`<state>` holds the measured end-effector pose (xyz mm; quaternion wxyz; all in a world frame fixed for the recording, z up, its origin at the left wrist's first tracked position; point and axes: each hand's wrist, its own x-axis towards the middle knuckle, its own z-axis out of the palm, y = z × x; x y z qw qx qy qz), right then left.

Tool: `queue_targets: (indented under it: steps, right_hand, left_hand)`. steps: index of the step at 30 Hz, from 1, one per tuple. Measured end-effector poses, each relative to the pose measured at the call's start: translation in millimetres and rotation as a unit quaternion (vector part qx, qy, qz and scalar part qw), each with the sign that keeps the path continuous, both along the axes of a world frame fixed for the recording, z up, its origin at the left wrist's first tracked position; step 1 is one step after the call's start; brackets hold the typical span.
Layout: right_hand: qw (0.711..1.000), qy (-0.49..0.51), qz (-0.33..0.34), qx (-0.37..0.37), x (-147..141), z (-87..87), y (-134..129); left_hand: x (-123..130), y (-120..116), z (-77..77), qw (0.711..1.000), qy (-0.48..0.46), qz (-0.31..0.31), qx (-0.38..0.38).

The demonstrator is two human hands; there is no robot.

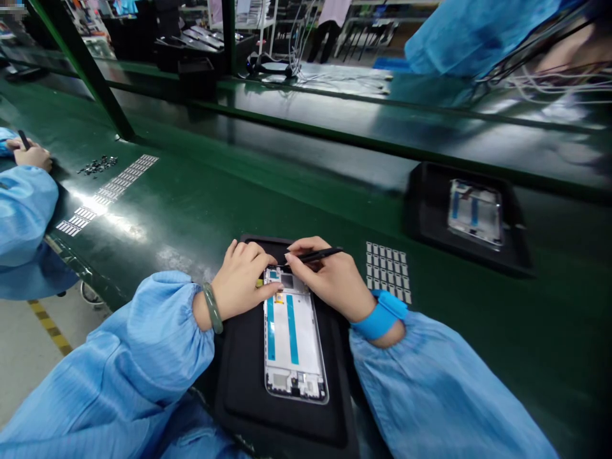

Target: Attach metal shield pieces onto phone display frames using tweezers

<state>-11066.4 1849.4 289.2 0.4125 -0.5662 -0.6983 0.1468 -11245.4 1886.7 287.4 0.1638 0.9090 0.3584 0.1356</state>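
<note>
A phone mid-frame with two blue adhesive strips lies on a black tray in front of me. My left hand steadies its upper left edge, with the thumb over the inner face and the index finger at the top. A slim black pen-like tool is gripped in my right hand, thumb and forefinger pinched near its tip. That tip is at the frame's top end, where my fingers partly hide the small parts. I cannot make out whether the tool touches anything.
Right of my hand lies a sheet of small metal pieces. Farther right, another black tray bears a second phone frame. At left are metal strips, loose black parts, a co-worker's hand and a green post.
</note>
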Motion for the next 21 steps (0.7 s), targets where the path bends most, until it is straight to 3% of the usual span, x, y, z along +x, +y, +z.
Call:
queue_targets:
  steps: [5,18,21]
  right_hand:
    - [0.996,-0.085,0.030,-0.022,-4.3,12.8,0.4]
    - [0.997,-0.076,0.028,-0.015,-3.2,12.2,-1.8]
    - [0.999,-0.036,0.009,-0.003,1.0,6.2,-5.6]
  left_hand:
    - [1.1,-0.4,-0.2,1.000,0.007,0.007,0.003]
    - [1.0,-1.2,-0.7,1.000,0.003,0.008,0.003]
    - [0.6,-1.8,-0.6,1.000,0.001,0.007,0.004]
